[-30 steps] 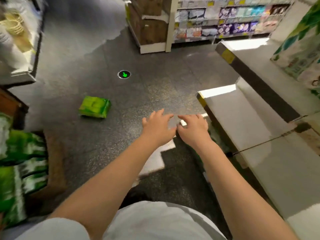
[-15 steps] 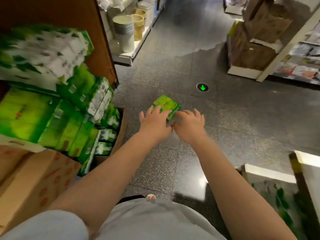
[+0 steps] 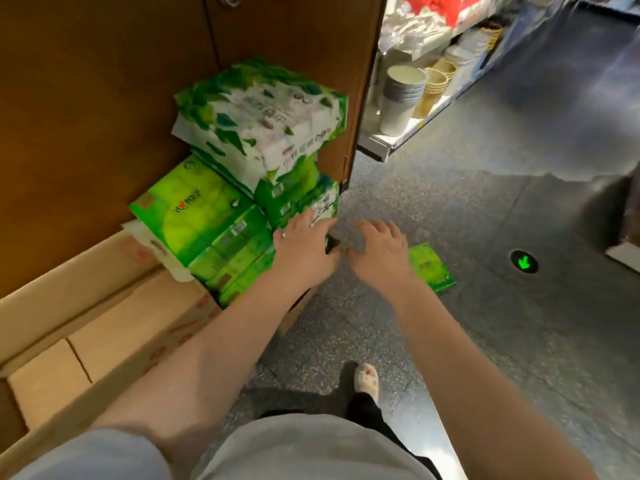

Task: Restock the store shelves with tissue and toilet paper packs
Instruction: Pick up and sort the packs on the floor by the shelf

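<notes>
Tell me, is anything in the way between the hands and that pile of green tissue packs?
Nothing visible. The left hand already touches the stacked tissue packs; the right hand hovers open beside it over bare floor.

A shop aisle: stocked shelf of paper cups [image 3: 401, 95], stacked tissue packs [image 3: 256, 126].

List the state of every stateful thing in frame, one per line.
left hand: open, fingers spread, at the green stack
right hand: open, holding nothing
white-green pack: on top of the stack, tilted
green tissue packs: stacked, sealed
small green pack: lying flat on the floor, alone
cardboard box: flaps open
paper cups: stacked upright on a shelf
</notes>
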